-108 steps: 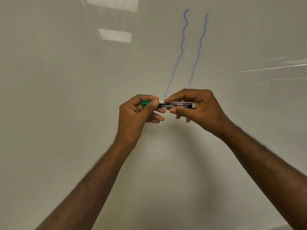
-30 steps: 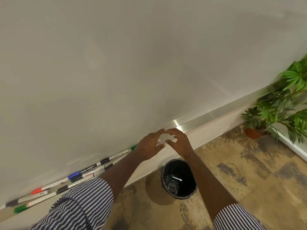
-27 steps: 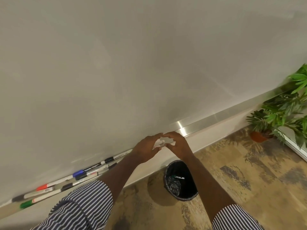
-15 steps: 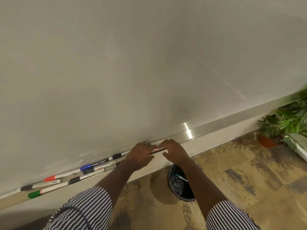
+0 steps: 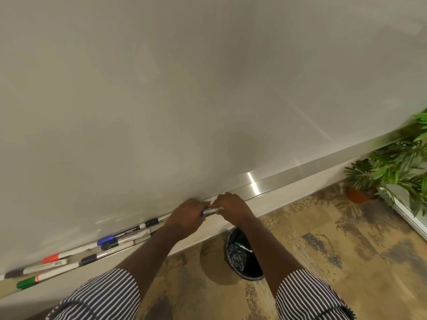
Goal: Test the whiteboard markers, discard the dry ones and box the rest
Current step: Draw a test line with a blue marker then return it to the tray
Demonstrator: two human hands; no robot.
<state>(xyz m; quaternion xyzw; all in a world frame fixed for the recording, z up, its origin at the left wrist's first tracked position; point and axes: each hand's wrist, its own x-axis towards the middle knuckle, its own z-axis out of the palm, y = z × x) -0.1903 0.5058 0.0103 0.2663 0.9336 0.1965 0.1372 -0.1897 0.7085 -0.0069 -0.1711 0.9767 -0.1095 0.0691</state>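
Low at the whiteboard's ledge, my left hand and my right hand meet over one marker. Both hands grip it, the left at its blue end, the right on the pale barrel. Most of that marker is hidden by my fingers. Several more markers lie along the metal ledge to the left: a blue-capped one, a red-capped one, a green-capped one and black-capped ones. A green marker lies inside the black bin on the floor under my right forearm.
The whiteboard fills the upper view and shows no marks here. Potted plants stand on the floor at the right, beside a white frame edge. Patterned brown floor spreads below.
The green marker that I held in front of the board now lies in the bin. My hands have dropped to the ledge and closed on a blue-ended marker.
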